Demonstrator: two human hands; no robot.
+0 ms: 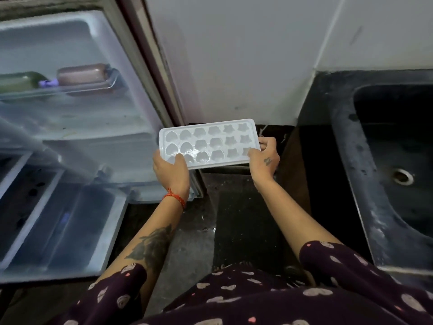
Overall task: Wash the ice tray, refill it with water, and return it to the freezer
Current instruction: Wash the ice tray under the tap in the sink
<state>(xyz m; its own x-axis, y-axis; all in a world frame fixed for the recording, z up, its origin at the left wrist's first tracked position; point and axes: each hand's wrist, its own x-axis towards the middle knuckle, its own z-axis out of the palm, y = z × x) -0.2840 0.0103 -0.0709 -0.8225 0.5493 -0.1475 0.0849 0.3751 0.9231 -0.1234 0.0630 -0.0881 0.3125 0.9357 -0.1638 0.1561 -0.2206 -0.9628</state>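
White plastic lines the open fridge door (70, 127) to the left of both hands; its upper shelf holds a green bottle (21, 82) and a pinkish one (82, 75) lying on their sides, too blurred for any label to be read. Just right of that door, the left hand (169, 171) grips the near left corner of the ice tray (208, 143), thumb curled over the top into a corner mould and fingers hidden beneath; a red thread band (175, 198) sits at the wrist and a dark tattoo further down the forearm. Held level in the air between the hands, the white tray shows heart-shaped moulds toward the left hand and star-shaped ones toward the right. At its right end the right hand (264, 159) pinches the rim, thumb on top, fingers wrapped round the edge. A small mark on the back of that hand cannot be read. Further right lies a dark stone sink (339, 160) with a metal drain (403, 176).
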